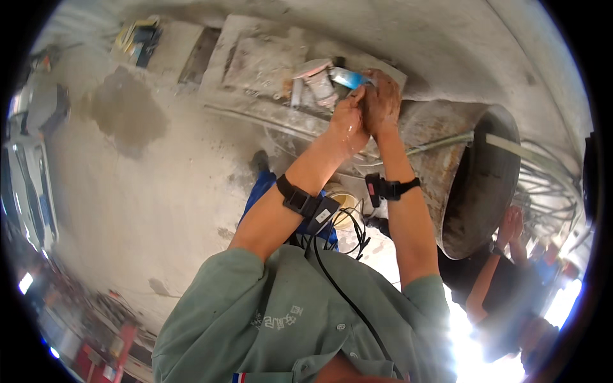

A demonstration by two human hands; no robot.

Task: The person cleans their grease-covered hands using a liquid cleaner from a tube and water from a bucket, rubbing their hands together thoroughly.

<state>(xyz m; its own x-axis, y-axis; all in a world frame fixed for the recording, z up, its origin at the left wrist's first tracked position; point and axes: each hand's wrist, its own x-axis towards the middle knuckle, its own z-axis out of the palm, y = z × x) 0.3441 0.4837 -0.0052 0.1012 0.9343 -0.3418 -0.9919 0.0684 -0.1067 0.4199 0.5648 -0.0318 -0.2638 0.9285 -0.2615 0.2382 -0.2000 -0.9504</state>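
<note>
My left hand [350,121] and my right hand [382,99] press together over a dirty raised slab. Both look wet. The left fingers are closed, with the thumb up against the right hand. The right fingers curl toward the left hand, and whatever lies between the palms is hidden. Right beside my fingertips is a bright blue and white object [347,78], whose kind I cannot make out; whether a hand touches it is unclear. Just left of it stands a grey, worn metal fixture [318,84] with a pinkish rim.
A big rusty pipe [440,172] opens to the right, with a hose [440,144] across it. A pale bucket [345,203] stands below my forearms. Another person's hands [510,225] show at right. A grey slab [262,60] lies ahead; a wet patch [124,108] marks the floor.
</note>
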